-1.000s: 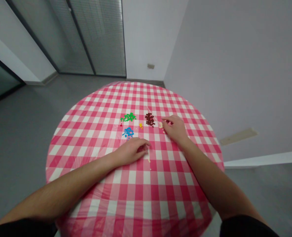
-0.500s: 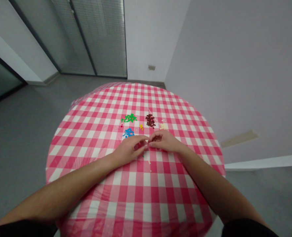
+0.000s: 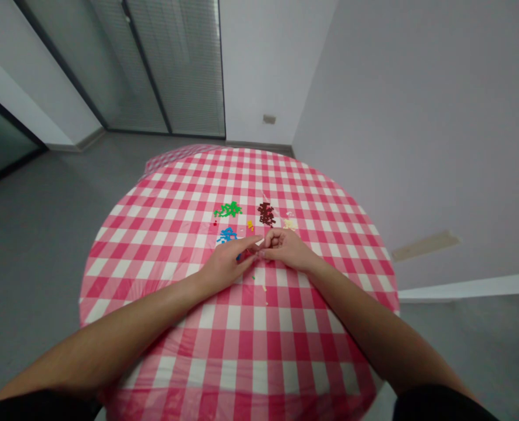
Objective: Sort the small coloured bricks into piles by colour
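My left hand [image 3: 224,262] and my right hand [image 3: 291,250] meet over the middle of the table, fingertips almost touching. Thumb and fingers of each are drawn into a pinch. Whatever small thing they hold is too tiny and too covered to name. Just beyond my left hand lies a pile of small blue pieces [image 3: 227,235], partly behind its fingers. Small dark brown pieces [image 3: 266,214] and cream pieces [image 3: 290,224] lie beyond my right hand. A few yellow pieces [image 3: 250,224] sit between the piles.
Green pieces [image 3: 230,209] are heaped farther back, with a tiny red piece [image 3: 215,223] beside them. Nearer me lie a small green bit [image 3: 253,277] and a cream bit [image 3: 264,288]. A red-and-white checked cloth [image 3: 241,339] covers the round table. A wall [image 3: 417,146] rises at the right.
My right hand's fingers have curled in more tightly, and the hand has shifted slightly left. My left hand's fingers have tilted a little. The piles look the same.
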The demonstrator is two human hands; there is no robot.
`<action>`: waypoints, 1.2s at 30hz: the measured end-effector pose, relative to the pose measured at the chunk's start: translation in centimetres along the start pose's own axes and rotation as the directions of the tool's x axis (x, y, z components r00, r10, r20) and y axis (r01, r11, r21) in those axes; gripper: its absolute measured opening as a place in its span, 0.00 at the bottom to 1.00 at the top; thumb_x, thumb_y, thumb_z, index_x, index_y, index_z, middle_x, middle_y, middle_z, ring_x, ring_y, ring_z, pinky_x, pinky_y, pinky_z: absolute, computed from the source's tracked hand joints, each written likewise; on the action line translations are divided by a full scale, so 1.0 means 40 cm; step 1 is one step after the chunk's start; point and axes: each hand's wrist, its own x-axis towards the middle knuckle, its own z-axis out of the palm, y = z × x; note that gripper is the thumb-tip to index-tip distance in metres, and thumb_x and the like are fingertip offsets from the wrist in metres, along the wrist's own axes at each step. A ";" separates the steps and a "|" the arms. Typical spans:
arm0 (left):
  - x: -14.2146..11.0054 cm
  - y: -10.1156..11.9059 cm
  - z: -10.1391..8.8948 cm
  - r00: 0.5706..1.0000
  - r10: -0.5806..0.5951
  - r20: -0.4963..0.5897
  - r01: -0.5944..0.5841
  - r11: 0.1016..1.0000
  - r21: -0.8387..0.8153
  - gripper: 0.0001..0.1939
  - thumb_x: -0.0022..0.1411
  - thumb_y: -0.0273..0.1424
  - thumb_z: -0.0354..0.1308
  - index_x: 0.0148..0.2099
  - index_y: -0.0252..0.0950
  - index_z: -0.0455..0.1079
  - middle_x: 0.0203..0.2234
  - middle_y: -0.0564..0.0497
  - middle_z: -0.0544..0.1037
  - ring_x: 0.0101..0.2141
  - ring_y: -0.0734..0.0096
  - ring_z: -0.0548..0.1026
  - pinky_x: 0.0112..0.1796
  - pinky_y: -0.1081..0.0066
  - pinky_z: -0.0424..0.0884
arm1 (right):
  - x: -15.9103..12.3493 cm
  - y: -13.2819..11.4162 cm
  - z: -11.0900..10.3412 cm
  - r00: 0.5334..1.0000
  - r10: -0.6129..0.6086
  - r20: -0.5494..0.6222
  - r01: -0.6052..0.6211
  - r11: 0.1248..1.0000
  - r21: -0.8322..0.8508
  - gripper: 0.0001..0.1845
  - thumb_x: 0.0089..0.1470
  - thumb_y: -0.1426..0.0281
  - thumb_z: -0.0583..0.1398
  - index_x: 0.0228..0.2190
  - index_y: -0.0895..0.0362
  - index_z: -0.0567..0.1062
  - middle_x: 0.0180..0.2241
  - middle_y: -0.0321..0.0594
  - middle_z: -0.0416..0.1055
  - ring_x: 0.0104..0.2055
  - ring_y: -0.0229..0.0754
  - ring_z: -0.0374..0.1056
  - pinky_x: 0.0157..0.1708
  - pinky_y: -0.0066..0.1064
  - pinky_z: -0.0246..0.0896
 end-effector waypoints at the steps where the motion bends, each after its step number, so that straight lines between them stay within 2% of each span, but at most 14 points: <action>1: 0.000 0.003 -0.001 1.000 0.004 -0.001 -0.004 1.000 -0.005 0.17 0.69 0.31 0.57 0.59 0.38 0.70 0.45 0.48 0.83 0.43 0.68 0.82 0.46 0.68 0.79 | 0.001 -0.001 0.002 1.000 -0.002 -0.003 0.002 1.000 -0.005 0.20 0.38 0.65 0.73 0.25 0.55 0.68 0.20 0.31 0.71 0.22 0.35 0.66 0.23 0.25 0.59; 4: 0.000 0.014 -0.006 1.000 -0.003 -0.001 0.003 1.000 -0.017 0.17 0.69 0.31 0.56 0.58 0.37 0.71 0.46 0.46 0.83 0.44 0.68 0.82 0.47 0.67 0.78 | 0.004 -0.008 -0.010 0.998 -0.040 -0.038 0.037 0.997 -0.065 0.17 0.38 0.66 0.71 0.25 0.55 0.68 0.24 0.34 0.73 0.24 0.35 0.67 0.25 0.27 0.61; 6: -0.001 0.019 -0.010 1.000 -0.015 0.002 0.015 1.000 -0.018 0.17 0.69 0.31 0.56 0.58 0.36 0.71 0.46 0.46 0.82 0.44 0.67 0.81 0.48 0.66 0.78 | 0.008 -0.013 -0.047 0.984 -0.108 -0.140 0.084 0.983 -0.165 0.15 0.40 0.65 0.69 0.25 0.55 0.68 0.26 0.36 0.74 0.26 0.37 0.68 0.27 0.29 0.63; 7: -0.002 0.020 -0.013 1.000 -0.020 0.009 0.020 1.000 -0.017 0.17 0.69 0.30 0.55 0.58 0.36 0.71 0.46 0.45 0.82 0.45 0.67 0.81 0.48 0.66 0.78 | 0.011 -0.014 -0.076 0.963 -0.150 -0.225 0.097 0.968 -0.230 0.15 0.41 0.64 0.69 0.24 0.55 0.68 0.26 0.37 0.74 0.26 0.38 0.68 0.27 0.30 0.63; 9: -0.003 0.019 -0.016 0.999 -0.018 0.030 0.018 1.000 -0.011 0.16 0.68 0.30 0.55 0.56 0.36 0.72 0.45 0.45 0.82 0.44 0.67 0.81 0.49 0.65 0.78 | 0.017 -0.011 -0.145 0.886 -0.230 -0.403 0.083 0.933 -0.351 0.14 0.42 0.63 0.66 0.23 0.54 0.67 0.27 0.39 0.75 0.27 0.40 0.69 0.28 0.32 0.64; 11: -0.002 0.017 -0.019 0.999 -0.008 0.045 0.008 1.000 0.000 0.14 0.69 0.31 0.55 0.53 0.35 0.74 0.44 0.45 0.83 0.44 0.66 0.81 0.48 0.64 0.78 | 0.023 -0.002 -0.215 0.774 -0.288 -0.564 -0.029 0.873 -0.486 0.11 0.43 0.65 0.65 0.23 0.54 0.67 0.25 0.39 0.74 0.26 0.42 0.68 0.27 0.32 0.62; 12: -0.002 0.016 -0.020 0.999 -0.001 0.051 0.000 1.000 0.005 0.13 0.69 0.31 0.55 0.52 0.35 0.75 0.44 0.45 0.83 0.44 0.65 0.81 0.48 0.64 0.78 | 0.027 0.002 -0.243 0.742 -0.319 -0.590 -0.080 0.832 -0.549 0.10 0.42 0.66 0.64 0.22 0.54 0.68 0.25 0.39 0.74 0.27 0.43 0.68 0.28 0.33 0.62; 14: 0.000 0.015 -0.022 0.998 0.019 0.061 -0.019 1.000 0.013 0.12 0.69 0.31 0.55 0.50 0.36 0.76 0.43 0.45 0.83 0.44 0.65 0.80 0.48 0.63 0.77 | 0.034 0.011 -0.279 0.744 -0.345 -0.572 -0.161 0.738 -0.655 0.08 0.42 0.68 0.64 0.21 0.55 0.69 0.25 0.39 0.73 0.29 0.43 0.69 0.29 0.33 0.61; 16: 0.002 0.016 -0.023 0.997 0.037 0.074 -0.038 0.999 0.013 0.11 0.70 0.31 0.54 0.49 0.36 0.76 0.42 0.46 0.83 0.44 0.65 0.80 0.47 0.63 0.77 | 0.040 0.014 -0.288 0.773 -0.340 -0.536 -0.203 0.667 -0.717 0.07 0.43 0.69 0.64 0.21 0.55 0.69 0.25 0.38 0.73 0.29 0.43 0.69 0.29 0.33 0.60; 19: 0.005 0.018 -0.026 0.994 0.045 0.100 -0.046 0.999 0.007 0.11 0.70 0.31 0.53 0.47 0.36 0.76 0.40 0.47 0.83 0.42 0.66 0.80 0.46 0.63 0.76 | 0.047 0.013 -0.277 0.788 -0.340 -0.513 -0.227 0.615 -0.755 0.06 0.46 0.70 0.63 0.23 0.55 0.70 0.26 0.39 0.74 0.29 0.43 0.69 0.30 0.33 0.60; 25: 0.007 0.020 -0.032 0.984 0.074 0.162 -0.067 0.997 -0.044 0.11 0.67 0.26 0.52 0.43 0.36 0.77 0.39 0.48 0.83 0.42 0.67 0.80 0.48 0.64 0.75 | 0.053 0.018 -0.286 0.769 -0.399 -0.499 -0.253 0.527 -0.811 0.02 0.50 0.71 0.62 0.27 0.57 0.76 0.30 0.41 0.78 0.32 0.45 0.71 0.34 0.34 0.63; 30: 0.006 0.017 -0.031 0.986 0.073 0.152 -0.066 0.996 -0.051 0.11 0.67 0.26 0.52 0.43 0.36 0.77 0.38 0.48 0.83 0.41 0.67 0.79 0.47 0.64 0.74 | 0.058 0.029 -0.305 0.806 -0.369 -0.463 -0.291 0.435 -0.852 0.10 0.56 0.70 0.62 0.36 0.58 0.83 0.37 0.47 0.81 0.39 0.49 0.75 0.40 0.38 0.66; 36: 0.007 0.015 -0.032 0.985 0.053 0.161 -0.049 0.998 -0.030 0.11 0.67 0.27 0.52 0.43 0.36 0.77 0.37 0.47 0.83 0.41 0.66 0.79 0.47 0.62 0.74 | 0.062 0.031 -0.296 0.835 -0.382 -0.395 -0.279 0.326 -0.903 0.15 0.60 0.68 0.59 0.41 0.60 0.85 0.40 0.51 0.80 0.41 0.53 0.74 0.42 0.40 0.66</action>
